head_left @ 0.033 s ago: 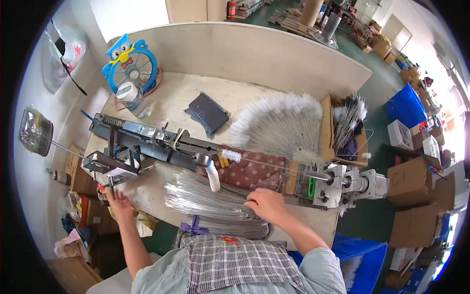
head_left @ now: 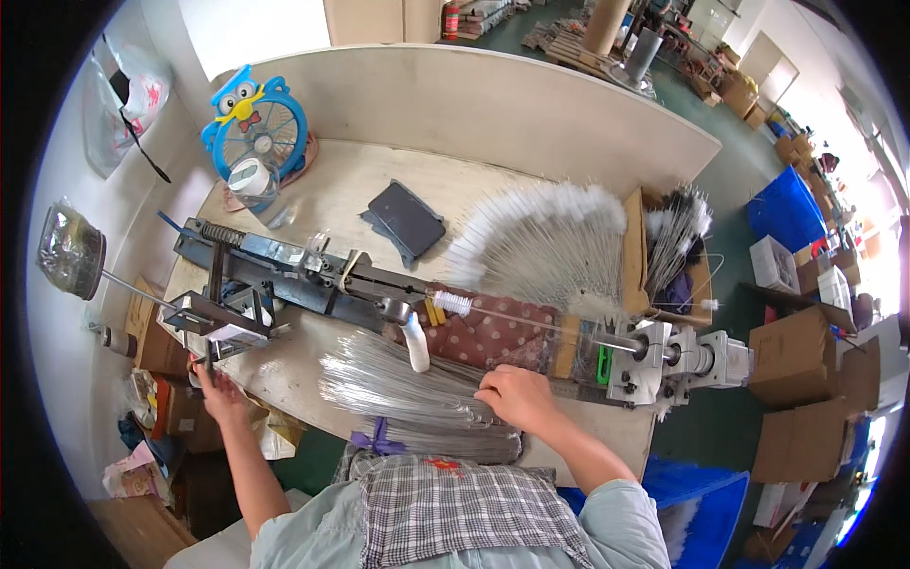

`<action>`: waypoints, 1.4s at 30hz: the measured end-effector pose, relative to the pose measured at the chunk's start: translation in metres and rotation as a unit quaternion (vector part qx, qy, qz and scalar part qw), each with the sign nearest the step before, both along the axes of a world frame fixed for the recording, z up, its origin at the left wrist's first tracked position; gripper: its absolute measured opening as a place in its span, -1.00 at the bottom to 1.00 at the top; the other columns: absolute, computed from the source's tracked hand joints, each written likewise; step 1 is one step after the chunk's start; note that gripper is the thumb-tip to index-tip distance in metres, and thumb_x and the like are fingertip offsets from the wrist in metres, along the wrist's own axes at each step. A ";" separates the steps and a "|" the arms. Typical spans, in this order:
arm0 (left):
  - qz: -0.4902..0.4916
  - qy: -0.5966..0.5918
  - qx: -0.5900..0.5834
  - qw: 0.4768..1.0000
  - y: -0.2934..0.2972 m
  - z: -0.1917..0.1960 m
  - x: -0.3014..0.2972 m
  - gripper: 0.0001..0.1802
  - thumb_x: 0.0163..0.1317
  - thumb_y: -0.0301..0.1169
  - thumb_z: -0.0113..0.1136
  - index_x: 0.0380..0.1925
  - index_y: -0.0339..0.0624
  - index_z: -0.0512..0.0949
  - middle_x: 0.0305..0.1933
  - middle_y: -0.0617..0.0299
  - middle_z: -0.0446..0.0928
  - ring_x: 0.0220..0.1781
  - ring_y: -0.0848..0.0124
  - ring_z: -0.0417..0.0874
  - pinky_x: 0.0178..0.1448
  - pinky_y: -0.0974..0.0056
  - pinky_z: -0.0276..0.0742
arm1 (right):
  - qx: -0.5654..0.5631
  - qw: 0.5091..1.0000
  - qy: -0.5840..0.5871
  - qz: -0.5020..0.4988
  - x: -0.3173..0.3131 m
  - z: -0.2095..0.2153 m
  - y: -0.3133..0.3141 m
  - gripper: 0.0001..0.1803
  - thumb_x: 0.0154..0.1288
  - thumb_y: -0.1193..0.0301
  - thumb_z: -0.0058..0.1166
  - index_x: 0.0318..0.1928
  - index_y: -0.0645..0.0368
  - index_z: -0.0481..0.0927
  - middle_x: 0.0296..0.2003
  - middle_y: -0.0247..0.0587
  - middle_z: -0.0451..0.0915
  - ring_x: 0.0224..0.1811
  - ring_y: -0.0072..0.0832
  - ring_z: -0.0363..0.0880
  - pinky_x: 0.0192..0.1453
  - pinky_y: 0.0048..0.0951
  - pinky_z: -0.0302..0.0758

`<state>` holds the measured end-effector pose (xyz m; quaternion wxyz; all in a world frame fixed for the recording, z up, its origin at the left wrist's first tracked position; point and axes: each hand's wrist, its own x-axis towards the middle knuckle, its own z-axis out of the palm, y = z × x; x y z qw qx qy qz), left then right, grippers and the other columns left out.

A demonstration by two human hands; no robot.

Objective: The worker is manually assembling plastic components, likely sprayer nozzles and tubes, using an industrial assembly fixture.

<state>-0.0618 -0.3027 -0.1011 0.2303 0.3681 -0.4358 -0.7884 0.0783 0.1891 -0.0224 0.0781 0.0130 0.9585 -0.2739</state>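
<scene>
Workshop counter (head_left: 379,190) | brown cartons (head_left: 796,356) right, blue crate (head_left: 782,209) beyond | right hand (head_left: 517,396) fingers curled on wire bundle (head_left: 398,384) at near edge | left hand (head_left: 220,394) fingers closed at machine's (head_left: 313,275) left end

Wire bundle (head_left: 408,398) before machine (head_left: 379,289), on table (head_left: 351,185)

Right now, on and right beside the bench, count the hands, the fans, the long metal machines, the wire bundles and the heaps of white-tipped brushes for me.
Hands: 2, left hand and right hand
Blue owl fan: 1
Long metal machine: 1
Wire bundle: 1
Heap of white-tipped brushes: 1
Total: 6
</scene>
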 end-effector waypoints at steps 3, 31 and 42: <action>-0.011 0.002 0.011 1.000 -0.057 -0.011 -0.006 -0.61 0.09 -0.05 0.31 -0.28 -0.10 0.52 -0.40 0.35 0.51 -0.43 0.59 0.51 -0.40 0.52 0.44 | 0.005 1.000 -0.018 -0.010 -0.005 0.015 0.003 -0.79 0.18 0.22 0.07 -0.37 0.06 0.65 -0.38 -0.26 0.58 -0.25 -0.25 0.59 -0.21 -0.22 0.50; -0.531 -0.107 0.422 0.727 0.329 0.164 0.051 -0.70 0.31 -0.13 -0.01 -0.33 -0.13 0.49 -0.48 0.26 0.50 -0.60 0.45 0.47 -0.53 0.36 0.33 | 0.040 0.989 0.140 -0.013 0.008 0.005 0.038 -0.88 0.18 0.41 0.05 -0.26 0.11 0.49 -0.40 -0.17 0.57 -0.34 -0.21 0.59 -0.30 -0.22 0.50; -0.557 -0.010 0.381 0.738 0.268 0.124 0.057 -0.37 0.39 0.10 -0.35 -0.36 -0.21 0.54 -0.54 0.08 0.57 -0.65 0.35 0.50 -0.51 0.31 0.40 | 0.256 0.958 0.104 0.075 0.004 0.067 0.023 -0.75 -0.11 0.57 0.05 -0.31 0.17 0.40 -0.39 -0.21 0.39 -0.29 -0.33 0.53 -0.38 -0.43 0.54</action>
